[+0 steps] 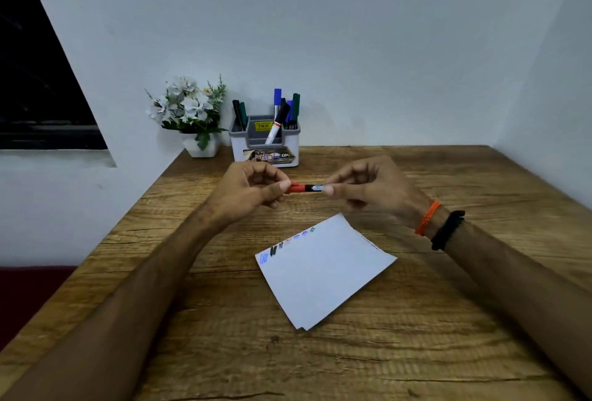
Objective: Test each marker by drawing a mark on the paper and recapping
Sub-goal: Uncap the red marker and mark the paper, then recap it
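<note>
Both hands hold one red marker [304, 188] level above the wooden table [448, 320]. My left hand [248, 190] pinches its red cap end. My right hand [368, 190] pinches the barrel end, which carries a label. The cap sits against the barrel; I cannot tell whether it is fully seated. Below the hands lies a white sheet of paper [330, 275], turned at an angle, with several short coloured marks along its upper left edge. A grey and white organiser [266, 147] at the back of the table holds several more markers [277, 101], blue, green, black and a white one.
A small white pot of white artificial flowers [189, 112] stands left of the organiser, by the wall. The table's left edge runs diagonally; a dark window is at far left. Orange and black bands circle my right wrist [439, 227].
</note>
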A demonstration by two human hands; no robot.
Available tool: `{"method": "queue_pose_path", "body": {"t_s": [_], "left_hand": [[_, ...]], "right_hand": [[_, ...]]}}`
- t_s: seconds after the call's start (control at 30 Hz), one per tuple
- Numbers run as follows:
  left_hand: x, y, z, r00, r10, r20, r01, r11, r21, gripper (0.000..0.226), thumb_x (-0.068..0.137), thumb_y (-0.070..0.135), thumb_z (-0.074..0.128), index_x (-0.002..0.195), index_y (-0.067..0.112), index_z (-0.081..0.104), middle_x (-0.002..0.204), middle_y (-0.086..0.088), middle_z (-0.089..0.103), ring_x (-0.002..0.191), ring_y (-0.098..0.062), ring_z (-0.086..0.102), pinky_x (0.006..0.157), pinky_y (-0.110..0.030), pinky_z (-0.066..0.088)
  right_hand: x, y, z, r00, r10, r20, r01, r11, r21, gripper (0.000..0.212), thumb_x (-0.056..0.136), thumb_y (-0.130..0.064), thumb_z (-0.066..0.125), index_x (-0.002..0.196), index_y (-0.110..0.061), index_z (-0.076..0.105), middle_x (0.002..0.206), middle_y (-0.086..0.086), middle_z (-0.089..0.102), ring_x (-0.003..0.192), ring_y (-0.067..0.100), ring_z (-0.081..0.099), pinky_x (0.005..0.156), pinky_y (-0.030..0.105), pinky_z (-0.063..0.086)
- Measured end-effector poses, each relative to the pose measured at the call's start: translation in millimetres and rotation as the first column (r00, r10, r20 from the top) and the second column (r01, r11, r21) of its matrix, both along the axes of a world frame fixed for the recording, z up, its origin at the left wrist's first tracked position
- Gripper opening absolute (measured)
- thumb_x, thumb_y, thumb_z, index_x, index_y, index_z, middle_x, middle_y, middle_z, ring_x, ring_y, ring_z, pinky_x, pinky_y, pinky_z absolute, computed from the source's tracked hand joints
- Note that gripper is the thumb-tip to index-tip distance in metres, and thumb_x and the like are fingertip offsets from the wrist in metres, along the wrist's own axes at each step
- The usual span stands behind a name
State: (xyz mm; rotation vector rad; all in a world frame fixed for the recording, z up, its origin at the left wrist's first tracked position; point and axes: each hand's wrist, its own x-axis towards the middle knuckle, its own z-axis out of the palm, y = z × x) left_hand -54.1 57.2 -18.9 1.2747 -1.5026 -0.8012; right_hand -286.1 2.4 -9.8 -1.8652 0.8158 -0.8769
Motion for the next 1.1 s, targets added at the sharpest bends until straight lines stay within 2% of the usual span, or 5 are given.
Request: {"method": "queue_pose_path", "body": {"t_s": [0.13, 0.23, 0.63, 0.9, 1.1], "left_hand": [[-12, 3, 0, 0.987, -0.113, 0.112, 0.108, 0.993, 0.05, 0.017, 0.086, 0.012, 0.067, 0.101, 0.003, 0.069, 0.085, -0.012, 0.072, 0.07, -0.015, 0.067, 0.063, -0.024, 0.057], [-22, 5, -1, 0.964, -0.154, 0.214, 0.15, 0.988, 0.036, 0.016, 0.09, 0.02, 0.063, 0.094, 0.007, 0.07, 0.078, -0.003, 0.07, 0.062, -0.005, 0.062, 0.056, -0.018, 0.049], [-35, 11, -6, 0.862, -0.038, 0.506, 0.159, 0.967, -0.199, 0.015, 0.096, 0.022, 0.056, 0.09, 0.022, 0.07, 0.07, 0.012, 0.065, 0.058, -0.006, 0.051, 0.052, -0.017, 0.036], [-33, 9, -9, 0.848, 0.004, 0.53, 0.181, 0.938, -0.297, 0.024, 0.095, 0.032, 0.048, 0.09, 0.02, 0.068, 0.07, -0.003, 0.066, 0.058, -0.023, 0.052, 0.051, -0.042, 0.042], [-37, 14, -3, 0.858, -0.035, 0.513, 0.212, 0.933, -0.291, 0.018, 0.096, 0.017, 0.055, 0.09, 0.019, 0.071, 0.069, 0.014, 0.064, 0.053, -0.005, 0.048, 0.05, -0.014, 0.031]], "right_hand": [[2, 2, -3, 0.99, -0.018, 0.139, 0.007, 0.997, 0.081, 0.032, 0.069, -0.028, 0.081, 0.09, -0.003, 0.076, 0.074, 0.012, 0.065, 0.054, 0.013, 0.055, 0.052, 0.022, 0.046], [8, 5, -10, 0.986, 0.006, 0.168, -0.024, 0.994, 0.107, 0.017, 0.078, -0.019, 0.078, 0.087, -0.005, 0.075, 0.069, 0.005, 0.063, 0.055, 0.015, 0.055, 0.053, 0.023, 0.047], [32, 14, -18, 0.967, 0.023, 0.255, -0.066, 0.985, 0.161, 0.028, 0.087, -0.021, 0.071, 0.06, -0.019, 0.063, 0.068, 0.013, 0.064, 0.048, 0.015, 0.054, 0.044, 0.021, 0.039], [30, 11, -20, 0.945, 0.066, 0.321, -0.132, 0.973, 0.191, 0.033, 0.089, -0.013, 0.068, 0.058, -0.017, 0.059, 0.066, 0.015, 0.059, 0.05, 0.014, 0.053, 0.05, 0.026, 0.039], [27, 16, -16, 0.938, 0.089, 0.336, -0.162, 0.967, 0.195, 0.026, 0.091, -0.01, 0.065, 0.066, -0.008, 0.057, 0.062, 0.004, 0.065, 0.051, 0.012, 0.052, 0.048, 0.021, 0.04]]}}
